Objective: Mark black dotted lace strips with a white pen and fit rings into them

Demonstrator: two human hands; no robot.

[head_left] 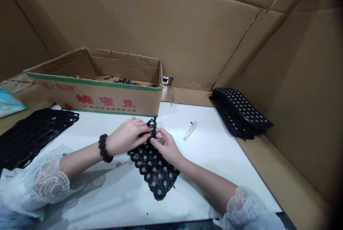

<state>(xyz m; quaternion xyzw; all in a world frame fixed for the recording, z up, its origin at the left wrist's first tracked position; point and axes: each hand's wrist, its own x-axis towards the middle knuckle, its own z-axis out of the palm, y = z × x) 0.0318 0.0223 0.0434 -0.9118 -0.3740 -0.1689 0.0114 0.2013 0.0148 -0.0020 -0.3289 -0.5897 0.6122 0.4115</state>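
Observation:
A black piece [152, 167] patterned with pale round dots lies on the white work surface, one corner pointing toward me. My left hand [128, 136] pinches its upper part from the left, a dark beaded band around the wrist. From the right, my right hand [167, 147] holds the same part, thumb and fingers closed close to the left fingertips. What exactly sits between the fingertips is too small to make out. Right of my hands lies a small clear tube [190, 131] with a dark tip.
Behind my hands stands an open cardboard box [107, 97] with small black rings [125, 81] inside. Black openwork material [34, 133] lies at left beside a blue packet [10, 103]. A folded black dotted stack [239, 112] rests at right. Tall cardboard walls [187, 37] surround the surface.

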